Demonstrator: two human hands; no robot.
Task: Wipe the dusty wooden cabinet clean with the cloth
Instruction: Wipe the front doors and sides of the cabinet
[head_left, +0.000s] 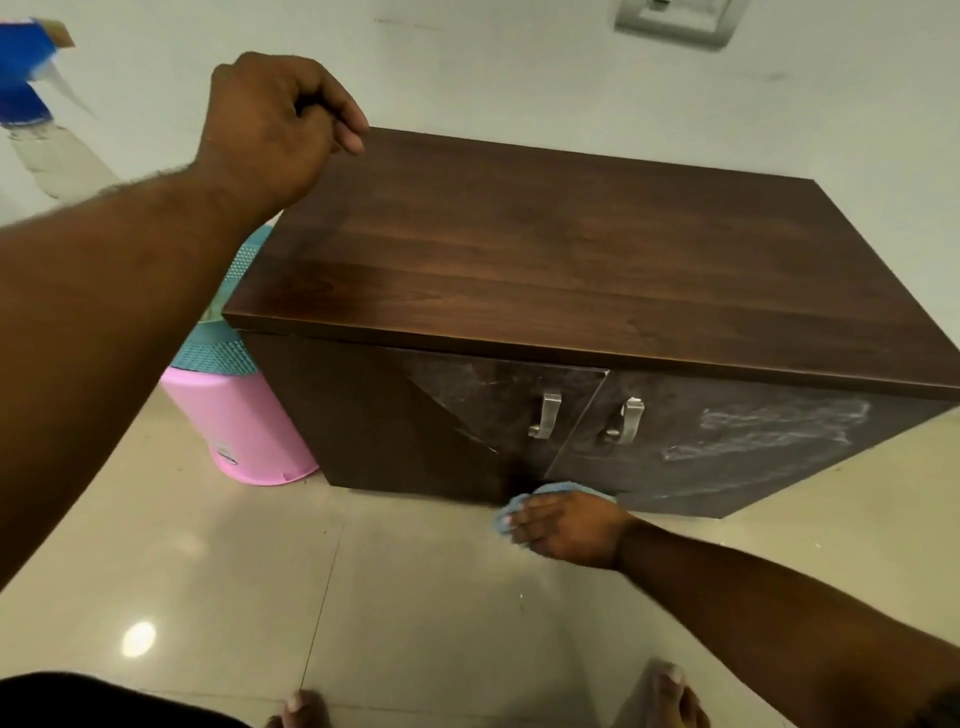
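Gripping the cloth (561, 488) with curled fingers of the right hand (569, 525), low against the near front of the wooden cabinet (519, 249), where the doors meet. Holding nothing in the left hand (275, 124), loosely curled over the top's far left corner. Probably soft, light and limp: best bunched in the palm and pressed flat on the dusty right door (753, 431).

You're facing a low, dark-brown wooden cabinet (571, 249) standing on the floor (363, 571), its two doors fitted with metal handles (548, 415). Whitish dust smears (769, 431) streak the right door (727, 467). The light-blue cloth (563, 488) sits bunched against the front's bottom edge, below the handles.
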